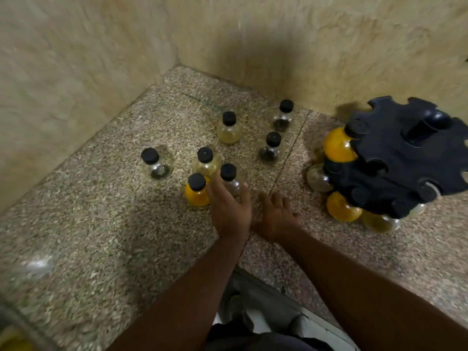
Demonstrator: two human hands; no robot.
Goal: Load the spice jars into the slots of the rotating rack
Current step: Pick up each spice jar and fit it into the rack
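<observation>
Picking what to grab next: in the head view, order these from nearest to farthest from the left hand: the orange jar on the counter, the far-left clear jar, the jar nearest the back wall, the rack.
From the left hand:
1. Orange jar, just left of the fingers.
2. Far-left clear jar, off to the left.
3. Back-wall jar, ahead and right.
4. Rack, far right.

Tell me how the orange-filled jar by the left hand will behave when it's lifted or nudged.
The orange-filled jar looks filled well up its round belly, so probably heavy for its size. Its smooth, clear, bulbous body may slip; the narrow black cap likely gives a surer hold. It stands upright beside the left hand and close to other jars, so a nudge could knock it into them.
</observation>
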